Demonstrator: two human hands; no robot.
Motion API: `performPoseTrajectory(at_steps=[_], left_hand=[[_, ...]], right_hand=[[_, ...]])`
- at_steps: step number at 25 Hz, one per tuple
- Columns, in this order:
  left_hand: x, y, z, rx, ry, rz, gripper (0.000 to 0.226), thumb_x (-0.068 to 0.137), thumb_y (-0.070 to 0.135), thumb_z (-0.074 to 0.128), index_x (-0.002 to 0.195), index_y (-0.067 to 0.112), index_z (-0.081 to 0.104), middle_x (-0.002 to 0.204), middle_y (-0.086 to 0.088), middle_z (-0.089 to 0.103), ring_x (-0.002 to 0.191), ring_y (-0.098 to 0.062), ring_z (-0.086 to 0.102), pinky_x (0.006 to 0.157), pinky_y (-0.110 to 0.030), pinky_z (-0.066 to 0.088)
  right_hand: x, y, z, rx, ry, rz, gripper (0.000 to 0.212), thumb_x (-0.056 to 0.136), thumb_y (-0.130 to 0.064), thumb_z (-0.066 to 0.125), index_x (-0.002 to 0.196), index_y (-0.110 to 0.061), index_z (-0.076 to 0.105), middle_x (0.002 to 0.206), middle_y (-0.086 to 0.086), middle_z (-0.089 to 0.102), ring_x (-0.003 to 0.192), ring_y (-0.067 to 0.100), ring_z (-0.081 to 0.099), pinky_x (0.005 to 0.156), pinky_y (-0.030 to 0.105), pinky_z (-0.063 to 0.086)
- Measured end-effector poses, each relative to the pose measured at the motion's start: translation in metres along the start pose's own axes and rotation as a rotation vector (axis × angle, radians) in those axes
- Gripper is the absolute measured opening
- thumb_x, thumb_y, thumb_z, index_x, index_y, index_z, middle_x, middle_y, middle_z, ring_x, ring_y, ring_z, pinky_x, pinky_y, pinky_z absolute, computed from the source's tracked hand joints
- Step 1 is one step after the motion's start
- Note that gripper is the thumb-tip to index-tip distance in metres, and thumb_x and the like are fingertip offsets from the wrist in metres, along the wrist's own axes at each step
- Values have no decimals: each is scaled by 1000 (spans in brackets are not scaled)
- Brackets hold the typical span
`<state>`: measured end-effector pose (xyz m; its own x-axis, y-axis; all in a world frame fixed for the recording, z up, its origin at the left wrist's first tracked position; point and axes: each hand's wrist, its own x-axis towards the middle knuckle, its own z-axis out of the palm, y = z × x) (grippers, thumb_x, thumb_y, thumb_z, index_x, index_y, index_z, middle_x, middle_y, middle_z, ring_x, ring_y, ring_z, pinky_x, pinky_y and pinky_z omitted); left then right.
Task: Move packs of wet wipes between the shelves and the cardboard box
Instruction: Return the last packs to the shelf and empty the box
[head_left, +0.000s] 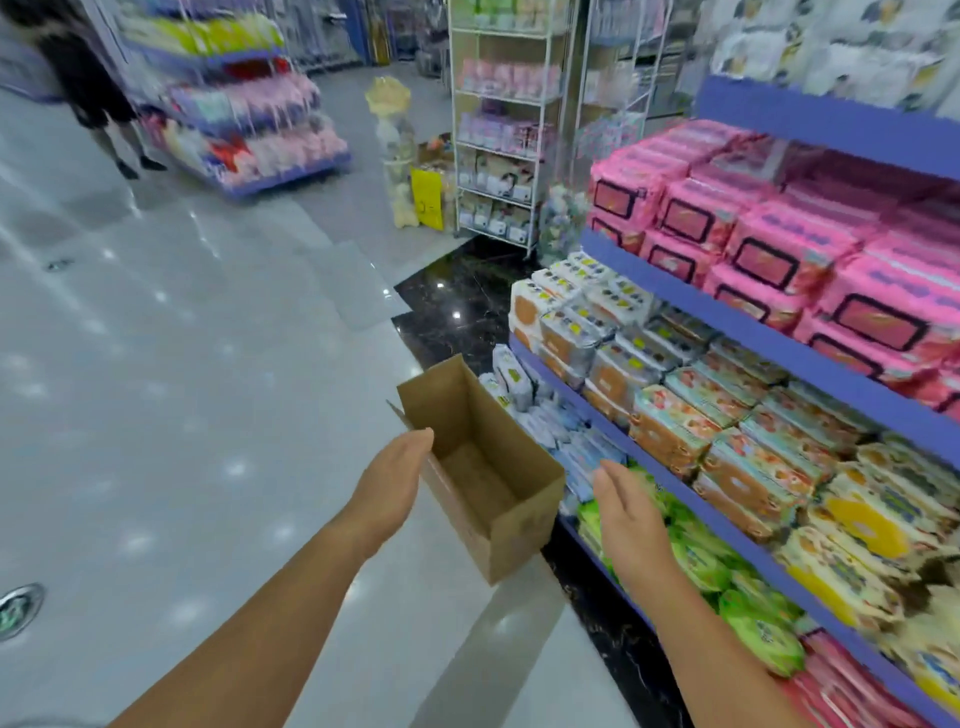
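Brown corrugated cardboard box (457, 405), open at the top and bare inside, sits on the shop floor (208, 364) between a person's two outstretched hands, hard against the foot of the blue-edged shelves (727, 338). The left hand (395, 483) reaches to the box's near left wall with fingers straight and together, palm turned inward; whether it touches the cardboard cannot be told. The right hand (626, 512) is likewise flat and spread, holding nothing, just right of the box and above the lowest shelf.

Soft plastic packs of wet wipes fill the shelves in tight rows: pink packs (769, 260) with dark-outlined rectangular lids on the upper tier, orange packs (670, 426) and yellow-printed ones on the middle tier, glossy green packs (701, 561) and pale blue packs (582, 447) at the bottom, next to the box. The box's flaps stand upright, its walls plain and matt.

Polished grey tiles reflect ceiling lights, and a strip of black speckled stone (457, 306) runs along the shelf base. A white wire rack (504, 130) stands beyond, and a person in dark clothing (88, 88) is at far left.
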<state>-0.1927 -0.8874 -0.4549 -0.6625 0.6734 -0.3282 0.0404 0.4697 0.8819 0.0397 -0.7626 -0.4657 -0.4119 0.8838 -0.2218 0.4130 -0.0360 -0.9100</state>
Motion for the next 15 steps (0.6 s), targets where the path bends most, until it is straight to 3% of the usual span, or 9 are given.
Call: performPoseTrajectory(at_steps=[4,10,15], left_hand=[[92,9,-16,-33,-78,-83,52,103,58,35,141,27,52,146,4,53,134,-19,49,119,-45,35],[257,33,-22,75,-225,-85,52,104,56,35,143,25,51,144,7,54,133,-17,49,117,-40,36],[380,36,-23,151,-348,-129,44,103,56,39,135,30,56,139,9,58,130,-16,52,117,-43,37]], right_hand=[[76,-16,57,10,6,54,53,106,-43,40,153,-19,40,156,-5,42,141,12,40,104,21,27],[225,-11,136,46,68,181,55,104,-52,35,153,-25,39,158,-7,40,144,14,38,116,35,29],[299,-2,195,83,87,336,53,106,-47,36,152,-22,40,155,-3,43,141,17,41,102,25,29]])
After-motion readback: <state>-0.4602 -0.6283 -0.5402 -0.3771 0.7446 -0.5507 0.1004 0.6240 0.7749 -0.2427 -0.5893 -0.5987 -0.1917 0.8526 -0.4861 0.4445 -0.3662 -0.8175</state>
